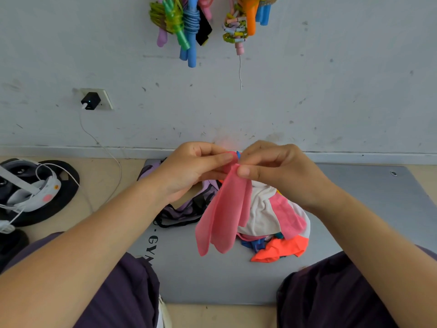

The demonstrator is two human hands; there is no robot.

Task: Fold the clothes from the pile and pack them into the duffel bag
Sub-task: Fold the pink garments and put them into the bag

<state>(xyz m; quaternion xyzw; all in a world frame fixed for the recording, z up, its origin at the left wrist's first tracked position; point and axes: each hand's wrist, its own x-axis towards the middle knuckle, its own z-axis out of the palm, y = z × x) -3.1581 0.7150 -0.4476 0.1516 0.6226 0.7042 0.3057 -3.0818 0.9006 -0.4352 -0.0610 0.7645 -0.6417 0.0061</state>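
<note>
With the left hand [194, 169] and right hand [272, 169] both pinching the pink garment [224, 209] at its top above the pile [272, 221], I'd slide the 2 pinches apart along the edge to spread it flat before folding.

A grey mat [212, 275] is laid on the beige floor [106, 176], against the wall. A pile of clothes [272, 223] is seen near the mat's middle, and a purple duffel bag [182, 209] lies at its far left corner.

Soft, even daylight, faint shadows (wide-angle bending at edges), sharp focus.
</note>
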